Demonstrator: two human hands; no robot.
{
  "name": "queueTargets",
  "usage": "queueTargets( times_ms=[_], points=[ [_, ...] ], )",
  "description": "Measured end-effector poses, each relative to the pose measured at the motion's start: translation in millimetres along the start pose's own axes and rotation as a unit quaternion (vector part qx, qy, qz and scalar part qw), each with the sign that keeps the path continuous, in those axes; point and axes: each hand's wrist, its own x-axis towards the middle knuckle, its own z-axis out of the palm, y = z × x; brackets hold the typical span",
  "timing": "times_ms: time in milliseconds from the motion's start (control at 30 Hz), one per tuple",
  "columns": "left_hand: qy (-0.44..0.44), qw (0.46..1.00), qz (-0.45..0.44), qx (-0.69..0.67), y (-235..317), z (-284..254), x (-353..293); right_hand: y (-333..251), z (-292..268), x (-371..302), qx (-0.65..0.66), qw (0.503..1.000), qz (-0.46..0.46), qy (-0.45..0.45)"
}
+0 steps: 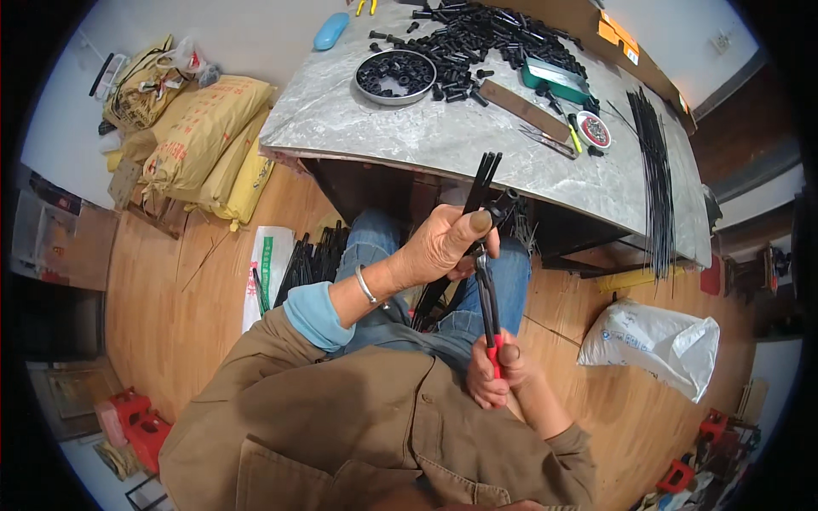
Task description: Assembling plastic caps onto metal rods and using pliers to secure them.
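Note:
Above my lap, my left hand point(452, 243) is closed around several thin black rods point(483, 183) that stick up past the fingers. A short black tubular piece point(504, 204) is pinched near its thumb. Lower and to the right, my right hand point(501, 375) grips the red handles of long dark pliers point(488, 307). The pliers point upward, and their jaws reach the underside of the black piece by the left fingers. Whether the jaws bite on it is hidden by the hand. More black rods point(434, 302) hang below the left hand, between the knees.
The grey table point(341, 128) ahead bears a heap of black bolt-like parts point(486, 38), a round metal tray point(396, 98) of small black rings, a green box point(555, 81), tweezers point(550, 140) and long black strands point(654, 179). Sacks point(204, 136) stand left; a white bag point(652, 345) lies right.

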Motion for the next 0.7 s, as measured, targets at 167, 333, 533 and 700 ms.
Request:
queueTargets(
  times_ms=[167, 333, 533, 700],
  points=[
    [0.052, 0.998, 0.016, -0.004, -3, 5, 3, -71, 59, 2, -0.386, 0.868, 0.203, 0.24],
    [0.068, 0.997, 0.028, -0.015, -5, -3, 7, -59, 52, 2, -0.843, 0.396, -0.127, 0.341],
    [0.006, 1.0, 0.01, -0.002, -4, -6, 5, -57, 47, -9, -0.186, 0.946, 0.104, 0.244],
    [-0.015, 1.0, 0.009, -0.019, -3, -6, 10, -67, 46, -4, -0.384, 0.883, 0.094, 0.253]
  ],
)
